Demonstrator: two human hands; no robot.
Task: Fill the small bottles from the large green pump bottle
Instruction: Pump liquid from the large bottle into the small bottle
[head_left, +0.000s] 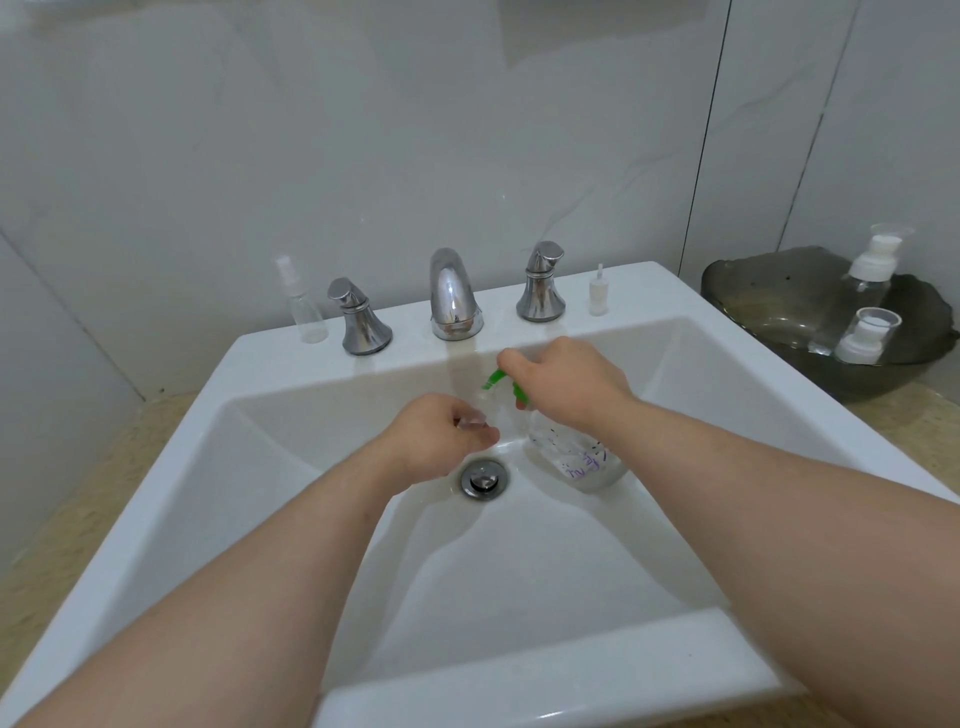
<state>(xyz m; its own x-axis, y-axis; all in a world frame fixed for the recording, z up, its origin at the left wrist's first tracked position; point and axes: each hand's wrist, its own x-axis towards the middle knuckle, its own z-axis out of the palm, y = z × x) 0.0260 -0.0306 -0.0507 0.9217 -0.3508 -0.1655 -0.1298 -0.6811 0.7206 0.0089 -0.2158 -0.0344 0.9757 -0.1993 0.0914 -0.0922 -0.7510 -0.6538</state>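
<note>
The large clear pump bottle (576, 457) with a green pump head (496, 378) stands in the white sink basin (519, 571), right of the drain. My right hand (563, 382) grips the green pump from above, and its nozzle points left. My left hand (441, 434) holds a small clear bottle (471, 418) just below the nozzle, above the drain (484, 479). A small clear spray bottle (306, 306) stands on the sink ledge at the left. A small white pump insert (599, 292) stands on the ledge at the right.
Chrome faucet (453, 296) with two handles (358, 317) (541, 283) sits on the back ledge. A dark glass bowl (769, 312) on the counter at the right holds two small bottles with white pumps (868, 278) (865, 338). A tiled wall lies behind.
</note>
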